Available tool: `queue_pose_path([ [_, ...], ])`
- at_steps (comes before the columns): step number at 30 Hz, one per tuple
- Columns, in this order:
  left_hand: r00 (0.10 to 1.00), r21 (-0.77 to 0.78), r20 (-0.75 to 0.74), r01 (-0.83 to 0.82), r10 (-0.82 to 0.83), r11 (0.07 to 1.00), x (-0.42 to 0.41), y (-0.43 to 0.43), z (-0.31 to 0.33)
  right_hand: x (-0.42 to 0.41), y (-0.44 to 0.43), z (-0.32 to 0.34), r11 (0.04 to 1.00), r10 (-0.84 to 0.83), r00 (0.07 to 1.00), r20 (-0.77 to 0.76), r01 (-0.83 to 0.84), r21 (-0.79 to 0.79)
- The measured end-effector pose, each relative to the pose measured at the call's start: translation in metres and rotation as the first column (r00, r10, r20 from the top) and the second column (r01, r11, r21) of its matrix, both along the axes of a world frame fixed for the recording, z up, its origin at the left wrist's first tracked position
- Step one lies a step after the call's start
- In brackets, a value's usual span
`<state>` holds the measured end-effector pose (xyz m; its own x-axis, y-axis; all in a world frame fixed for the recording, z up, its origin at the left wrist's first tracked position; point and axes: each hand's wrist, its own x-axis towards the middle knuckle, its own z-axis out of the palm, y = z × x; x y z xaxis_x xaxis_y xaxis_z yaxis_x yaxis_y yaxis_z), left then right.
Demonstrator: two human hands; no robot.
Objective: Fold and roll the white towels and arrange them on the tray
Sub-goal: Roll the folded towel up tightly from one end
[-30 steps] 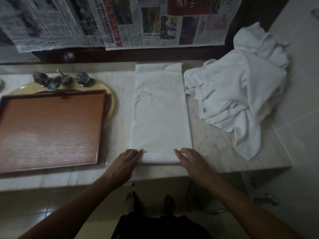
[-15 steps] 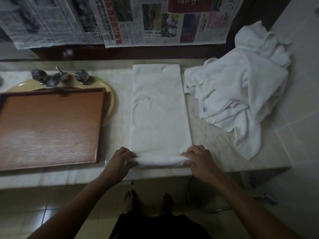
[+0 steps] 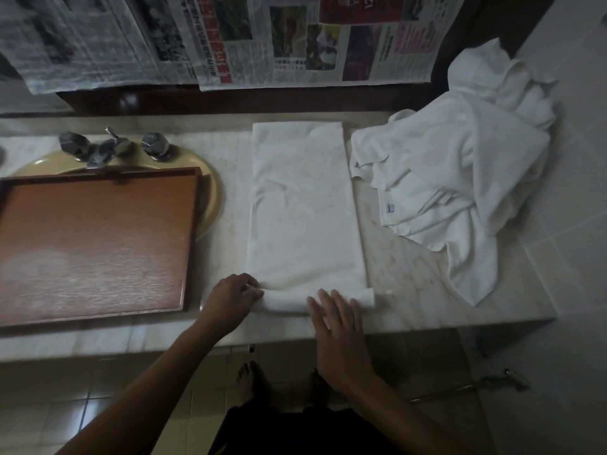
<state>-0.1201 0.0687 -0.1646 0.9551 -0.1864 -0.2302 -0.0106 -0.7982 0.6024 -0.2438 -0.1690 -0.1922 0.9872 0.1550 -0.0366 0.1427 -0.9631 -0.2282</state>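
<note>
The counter (image 3: 410, 277) is the biggest thing here, pale stone with the tray (image 3: 95, 247) lying on its left side, partly over the sink (image 3: 210, 192). The tray is brown and has no towels on it yet. To the right lies the pile of loose towels (image 3: 460, 178), white and rumpled, waiting for their turn. In the middle is the folded towel (image 3: 302, 205), a long strip that runs away from the person. A second ago its near end lay flat with both hands beside it; half a second ago the hands had curled that end up; now there is a small roll (image 3: 331, 298) at the near edge. So the folding looks done and the rolling has just begun, with most of the strip left to go. The left hand (image 3: 231, 298) is curled, its fingers pinching the left end of the roll. The right hand (image 3: 338, 326) has let go and is open and flat, fingers spread, with its fingertips on the roll as if to push it forward. The roll's right end sticks out a bit past the strip, so it may be winding crooked. Nothing blocks the strip ahead, though the loose pile sits just beside its far right edge. The taps (image 3: 108, 146) stand behind the tray, and newspapers (image 3: 262, 37) hang on the wall.
</note>
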Motion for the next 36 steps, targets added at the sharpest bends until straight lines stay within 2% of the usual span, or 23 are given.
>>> queue_pose_path([
  [2,0.957,0.198,0.27,0.051,-0.104,0.979,-0.016,-0.007,-0.004,0.002,-0.002,-0.002,1.0,0.014,1.0,0.001,-0.014,-0.017],
  [3,0.917,0.255,0.347,0.111,-0.198,0.96,-0.028,-0.014,-0.006,0.004,-0.003,-0.002,1.0,0.018,1.0,0.008,-0.018,-0.017],
  [5,0.824,0.332,0.396,0.282,-0.405,0.9,-0.049,-0.036,-0.015,0.006,-0.005,-0.003,0.999,0.023,1.0,0.013,-0.022,-0.024],
  [7,0.773,0.393,0.362,0.382,-0.522,0.837,-0.06,-0.053,-0.028,0.011,-0.006,-0.005,0.998,0.031,0.999,0.018,-0.03,-0.051],
  [12,0.832,0.415,0.232,0.384,-0.505,0.825,-0.03,-0.058,-0.033,0.045,-0.01,-0.002,0.994,0.026,1.0,0.004,-0.025,-0.104],
  [16,0.805,0.404,0.219,0.44,-0.551,0.802,-0.006,-0.049,-0.027,0.072,-0.02,0.007,0.99,0.062,0.996,-0.07,-0.07,-0.123],
  [19,0.784,0.409,0.221,0.465,-0.58,0.785,0.001,-0.033,-0.024,0.076,-0.032,0.012,0.988,0.092,0.994,-0.052,-0.098,-0.123],
  [25,0.79,0.377,0.215,0.476,-0.575,0.795,-0.022,-0.013,-0.017,0.064,-0.049,0.014,0.983,0.184,0.983,-0.023,-0.184,-0.017],
  [32,0.768,0.241,0.225,0.552,-0.6,0.798,-0.045,0.001,-0.019,0.03,-0.06,0.015,0.977,0.122,0.992,-0.041,-0.113,0.181],
  [34,0.771,0.224,0.202,0.564,-0.604,0.795,-0.042,0.002,-0.019,0.029,-0.059,0.011,0.978,0.101,0.994,-0.037,-0.092,0.186],
  [36,0.782,0.197,0.17,0.569,-0.599,0.798,-0.035,0.001,-0.019,0.027,-0.055,0.011,0.989,0.073,0.997,0.011,-0.074,0.125],
])
